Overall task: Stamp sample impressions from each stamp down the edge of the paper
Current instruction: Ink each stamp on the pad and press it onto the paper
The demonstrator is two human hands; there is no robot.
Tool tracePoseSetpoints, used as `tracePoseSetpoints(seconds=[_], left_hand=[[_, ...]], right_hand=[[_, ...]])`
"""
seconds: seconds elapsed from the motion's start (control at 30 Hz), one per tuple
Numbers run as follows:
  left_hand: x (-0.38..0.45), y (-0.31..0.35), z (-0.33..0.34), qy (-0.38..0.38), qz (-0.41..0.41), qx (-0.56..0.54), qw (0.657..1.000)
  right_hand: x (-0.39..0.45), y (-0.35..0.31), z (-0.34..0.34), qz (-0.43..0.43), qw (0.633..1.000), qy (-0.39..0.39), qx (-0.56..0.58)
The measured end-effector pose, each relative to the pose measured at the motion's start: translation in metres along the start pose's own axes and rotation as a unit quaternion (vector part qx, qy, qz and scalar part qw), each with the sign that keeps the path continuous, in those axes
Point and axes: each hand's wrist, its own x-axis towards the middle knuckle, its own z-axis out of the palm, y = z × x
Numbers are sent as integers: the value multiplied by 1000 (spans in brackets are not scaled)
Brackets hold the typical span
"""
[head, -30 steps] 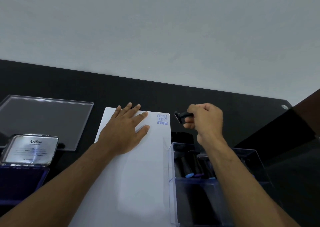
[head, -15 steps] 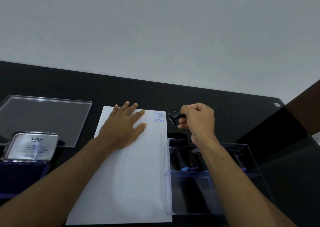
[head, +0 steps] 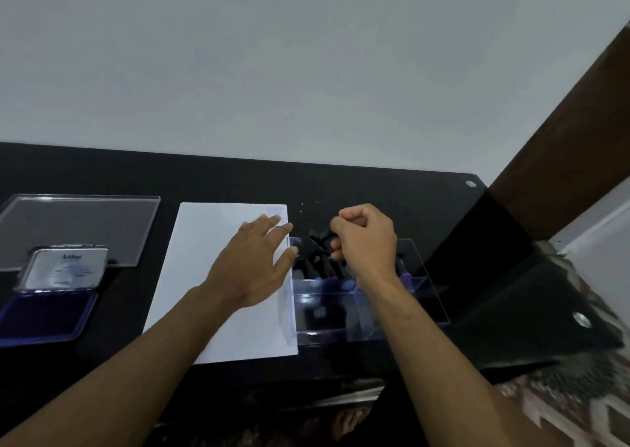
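Head view, single entry. Paper (head: 218, 276): white sheet lying on the black table (head: 136, 180), faint blue impressions (head: 272, 212) sitting at its 1 o'clock corner. Left hand (head: 252, 262): lying flat on the sheet with fingers straight, now sitting at the sheet's 3 o'clock edge, thumb tip reaching over the clear box (head: 368, 310); half a second ago it was pressing nearer the sheet's 12 o'clock end. Right hand (head: 366, 238): fingers curled, gripping a black stamp (head: 318, 240); it is now hanging over the far end of the box, having come back from beside the impressions. Stamp: held clear of the paper, at 3 o'clock of the left hand. Box: holding more dark-handled stamps (head: 327, 269), blurred. Ink pad (head: 44, 317): lying open at 9 o'clock of the sheet, silver lid (head: 66, 269) standing raised. Clear lid (head: 78, 228): lying flat at 10 o'clock.
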Motion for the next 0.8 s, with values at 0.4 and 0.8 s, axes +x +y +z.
tracePoseSetpoints(seconds=[0.4,0.8], left_hand=[[-36,40,21,35,54,-20,998],[-36,35,32,52,66,-33,996]], right_hand=[[-60,40,-54,-76,975,-24,-206],[-63,47,-40,-110,892,-103,-426]])
